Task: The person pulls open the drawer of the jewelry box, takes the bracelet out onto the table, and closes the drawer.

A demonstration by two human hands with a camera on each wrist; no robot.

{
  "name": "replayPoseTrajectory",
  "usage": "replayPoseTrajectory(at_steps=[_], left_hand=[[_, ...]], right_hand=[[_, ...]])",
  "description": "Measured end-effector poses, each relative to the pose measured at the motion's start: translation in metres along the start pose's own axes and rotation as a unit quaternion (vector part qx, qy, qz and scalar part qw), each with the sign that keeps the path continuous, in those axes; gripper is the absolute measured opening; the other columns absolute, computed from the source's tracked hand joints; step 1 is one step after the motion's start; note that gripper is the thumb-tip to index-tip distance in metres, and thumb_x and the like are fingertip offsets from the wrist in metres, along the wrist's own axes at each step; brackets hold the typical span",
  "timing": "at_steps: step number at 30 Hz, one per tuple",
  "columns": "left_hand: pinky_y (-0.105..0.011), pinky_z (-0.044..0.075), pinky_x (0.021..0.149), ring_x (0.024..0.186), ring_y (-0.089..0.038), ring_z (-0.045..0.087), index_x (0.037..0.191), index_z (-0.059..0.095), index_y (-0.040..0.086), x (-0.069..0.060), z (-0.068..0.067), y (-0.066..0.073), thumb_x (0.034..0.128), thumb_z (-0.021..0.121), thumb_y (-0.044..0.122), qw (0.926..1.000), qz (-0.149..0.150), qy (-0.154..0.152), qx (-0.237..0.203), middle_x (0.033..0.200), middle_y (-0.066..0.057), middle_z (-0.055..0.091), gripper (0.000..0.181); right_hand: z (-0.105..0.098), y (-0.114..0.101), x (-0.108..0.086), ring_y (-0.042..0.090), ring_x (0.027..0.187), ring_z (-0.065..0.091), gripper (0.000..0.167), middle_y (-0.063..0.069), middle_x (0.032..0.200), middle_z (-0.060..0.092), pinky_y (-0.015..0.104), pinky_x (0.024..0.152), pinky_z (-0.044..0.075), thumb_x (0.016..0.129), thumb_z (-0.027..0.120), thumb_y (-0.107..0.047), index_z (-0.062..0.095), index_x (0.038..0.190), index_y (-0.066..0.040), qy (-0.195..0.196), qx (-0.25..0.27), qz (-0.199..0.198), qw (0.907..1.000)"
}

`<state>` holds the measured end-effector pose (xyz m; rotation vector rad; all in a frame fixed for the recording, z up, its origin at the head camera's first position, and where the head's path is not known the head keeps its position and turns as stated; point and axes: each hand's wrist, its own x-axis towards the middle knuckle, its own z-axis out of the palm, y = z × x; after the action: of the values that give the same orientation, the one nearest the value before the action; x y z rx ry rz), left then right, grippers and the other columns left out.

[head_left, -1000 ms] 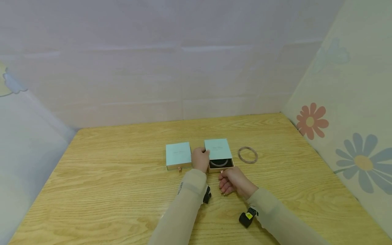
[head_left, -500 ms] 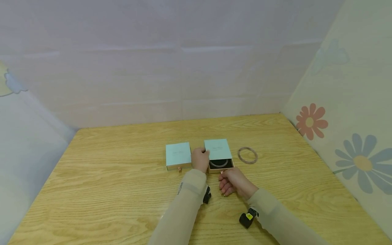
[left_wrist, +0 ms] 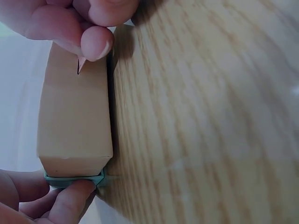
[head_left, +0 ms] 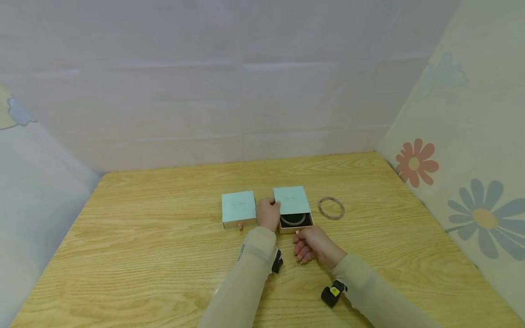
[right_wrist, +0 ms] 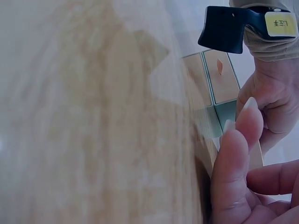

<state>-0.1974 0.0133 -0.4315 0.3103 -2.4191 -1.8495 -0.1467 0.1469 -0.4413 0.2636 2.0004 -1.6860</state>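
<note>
A mint-green drawer-style jewelry box (head_left: 292,199) sits on the table, its drawer (head_left: 285,230) pulled partway toward me. Inside, on black lining, lies a bangle (head_left: 293,222), its back part hidden under the sleeve. My left hand (head_left: 268,215) grips the left side of the sleeve; in the left wrist view its fingers (left_wrist: 70,203) lie against the green edge. At the drawer's front, my right hand (head_left: 316,245) pinches the small pink ribbon tab (left_wrist: 81,64) between thumb and finger, the other fingers curled.
A second mint-green box (head_left: 239,206), closed, stands just left of my left hand, with its own pink ribbon tab (head_left: 240,227). Right of the first box a loose pinkish bangle (head_left: 331,208) lies flat on the wooden table (head_left: 164,255). Cloth-like walls (head_left: 242,114) border the table.
The drawer has slid slightly farther out toward me, baring a bit more of the bangle inside. My right hand has shifted marginally with it; my left hand stays put.
</note>
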Motion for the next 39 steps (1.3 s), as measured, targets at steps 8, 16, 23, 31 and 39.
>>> replayPoseTrajectory(at_steps=[8,16,23,31,39], left_hand=[[-0.028,0.024,0.05,0.048,-0.014,0.023,0.057,0.029,0.014,-0.0003,-0.001,0.0008,0.0958,0.058,0.002,1.0,0.0,-0.002,0.009,0.052,0.002,0.02,0.05],[-0.029,0.024,0.051,0.049,-0.014,0.022,0.058,0.025,0.016,-0.0003,-0.0014,0.0008,0.0963,0.058,0.003,0.9999,-0.008,-0.007,0.013,0.053,0.002,0.019,0.052],[-0.029,0.026,0.051,0.049,-0.014,0.024,0.057,0.029,0.015,0.0001,-0.0006,0.0007,0.096,0.058,0.003,0.9998,-0.004,-0.007,0.017,0.054,0.002,0.021,0.05],[-0.028,0.025,0.05,0.048,-0.014,0.023,0.057,0.03,0.015,0.0002,-0.0007,-0.0009,0.0964,0.057,0.003,0.9999,0.002,-0.009,0.014,0.052,0.002,0.021,0.05],[-0.028,0.029,0.053,0.051,-0.014,0.028,0.067,0.055,0.0,-0.0023,-0.0025,0.0019,0.0964,0.057,0.002,0.9997,0.003,-0.01,0.024,0.054,0.001,0.03,0.03]], right_hand=[[0.0002,0.0,-0.0023,0.013,0.045,0.055,0.022,0.007,0.06,0.057,0.029,0.044,0.05,0.096,0.04,-0.007,0.057,0.088,0.005,-0.003,0.002,-0.005,1.0],[0.0006,0.0005,-0.0041,0.014,0.045,0.055,0.022,0.007,0.061,0.058,0.03,0.044,0.05,0.096,0.042,-0.008,0.058,0.087,0.004,-0.001,0.0,-0.003,1.0],[0.0004,0.0004,-0.0072,0.014,0.045,0.055,0.024,0.006,0.061,0.058,0.03,0.044,0.05,0.098,0.042,-0.01,0.057,0.087,0.003,-0.007,0.002,-0.004,1.0],[0.0002,0.0018,-0.0066,0.013,0.045,0.054,0.023,0.006,0.06,0.057,0.029,0.044,0.05,0.098,0.041,-0.01,0.057,0.086,0.003,-0.012,0.007,-0.008,0.9999],[0.0005,0.0019,-0.0075,0.013,0.045,0.054,0.024,0.006,0.06,0.057,0.029,0.044,0.05,0.098,0.04,-0.009,0.057,0.086,0.003,-0.01,0.007,-0.009,0.9999]])
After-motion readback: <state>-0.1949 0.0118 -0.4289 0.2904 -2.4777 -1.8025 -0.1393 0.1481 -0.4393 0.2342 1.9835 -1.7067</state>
